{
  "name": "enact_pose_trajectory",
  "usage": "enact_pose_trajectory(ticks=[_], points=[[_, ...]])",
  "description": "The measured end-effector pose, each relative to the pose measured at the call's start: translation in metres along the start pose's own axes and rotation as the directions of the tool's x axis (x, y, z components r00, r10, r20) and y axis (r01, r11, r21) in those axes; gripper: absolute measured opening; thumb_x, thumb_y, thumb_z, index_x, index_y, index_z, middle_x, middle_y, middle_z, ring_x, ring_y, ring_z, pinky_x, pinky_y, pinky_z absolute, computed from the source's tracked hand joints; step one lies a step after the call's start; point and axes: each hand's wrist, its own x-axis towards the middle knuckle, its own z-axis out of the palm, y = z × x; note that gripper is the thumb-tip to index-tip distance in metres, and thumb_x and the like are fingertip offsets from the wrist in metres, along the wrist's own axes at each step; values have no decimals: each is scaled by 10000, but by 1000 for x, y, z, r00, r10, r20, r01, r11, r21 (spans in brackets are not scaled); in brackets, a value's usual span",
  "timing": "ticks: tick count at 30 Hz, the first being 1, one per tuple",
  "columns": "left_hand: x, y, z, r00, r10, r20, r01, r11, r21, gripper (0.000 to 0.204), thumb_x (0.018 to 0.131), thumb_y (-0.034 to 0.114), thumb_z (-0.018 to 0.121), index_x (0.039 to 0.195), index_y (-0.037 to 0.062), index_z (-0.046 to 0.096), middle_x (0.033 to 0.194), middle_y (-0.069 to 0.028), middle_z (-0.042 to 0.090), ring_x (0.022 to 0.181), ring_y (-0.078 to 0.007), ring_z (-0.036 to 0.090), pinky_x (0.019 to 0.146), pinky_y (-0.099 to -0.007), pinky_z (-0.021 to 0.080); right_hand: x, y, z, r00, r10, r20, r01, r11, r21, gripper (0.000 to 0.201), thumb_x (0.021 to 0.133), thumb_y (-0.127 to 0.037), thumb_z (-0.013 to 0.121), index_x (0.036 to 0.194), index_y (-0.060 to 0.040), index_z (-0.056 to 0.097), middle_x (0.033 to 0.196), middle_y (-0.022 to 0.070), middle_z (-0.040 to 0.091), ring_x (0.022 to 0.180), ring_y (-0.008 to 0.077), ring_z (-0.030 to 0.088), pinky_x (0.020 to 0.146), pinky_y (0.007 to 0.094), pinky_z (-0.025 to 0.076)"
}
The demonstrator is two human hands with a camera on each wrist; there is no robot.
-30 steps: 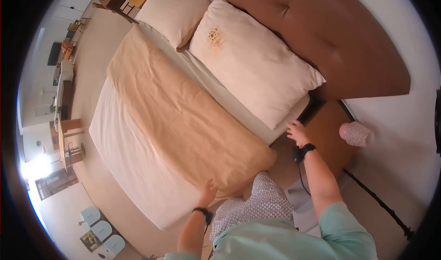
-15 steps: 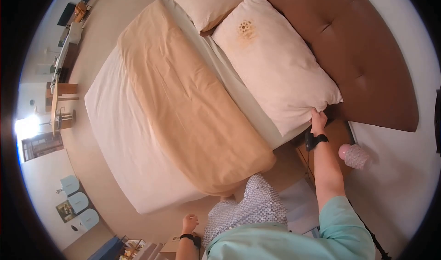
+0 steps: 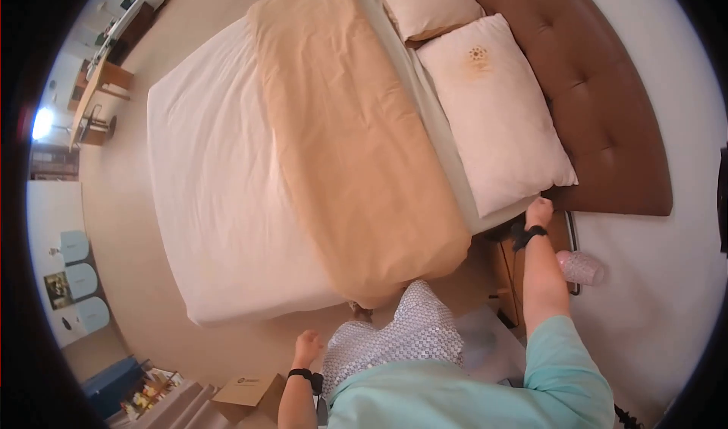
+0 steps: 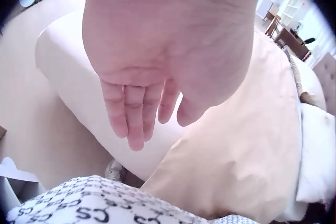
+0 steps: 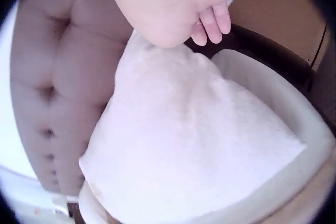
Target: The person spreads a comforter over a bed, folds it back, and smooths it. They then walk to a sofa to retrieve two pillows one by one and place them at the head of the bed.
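Note:
My right hand is just off the near end of a white pillow with a brown stain. In the right wrist view its fingers are loosely bent, holding nothing, and the pillow end lies right below the palm. The thumb is hidden there. My left hand hangs in front of my body, over the floor by the bed's side. Its palm shows in the left wrist view, with relaxed fingers and nothing in them. A tan blanket lies folded across the white sheet.
A tufted brown headboard stands behind the pillows, with a second pillow on the far side. By my right arm are a wooden nightstand and a pink lamp. A cardboard box sits on the floor behind left.
My right hand reached the pillow's near end, gripped it, and is now off it; the gathered end looks smoother. My left hand moved back from the blanket to my side. The head view shifted.

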Motion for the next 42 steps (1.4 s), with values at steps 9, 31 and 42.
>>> enact_pose_trajectory(ticks=[9, 31, 42], points=[[17, -120, -62, 977, 114, -179, -147, 972, -183, 243, 860, 128, 614, 1003, -63, 663, 800, -161, 701, 672, -201, 679, 623, -338, 537, -322, -12, -31, 537, -22, 843, -116, 988, 100, 233, 936, -249, 631, 1077, -65, 631, 858, 34, 637, 657, 119, 596, 508, 270, 494], [7, -194, -5, 978, -127, -165, 115, 990, -83, 262, 856, 204, 611, 1016, 6, 673, 892, -202, 696, 833, -302, 691, 764, -388, 535, -220, 18, 144, 560, -189, 807, 381, 923, -47, 470, 834, -98, 664, 1271, 16, 538, 1268, 159, 602, 1166, 284, 564, 1012, 381, 423], [19, -185, -14, 955, -241, -173, 210, 961, -181, 217, 927, 157, 600, 1047, -23, 626, 859, -87, 681, 716, -158, 645, 665, -307, 523, -154, 38, 211, 586, 114, 802, -93, 993, -73, 932, 768, -324, 839, 1436, 69, 323, 1399, 164, 477, 1235, 249, 506, 1043, 360, 402]])
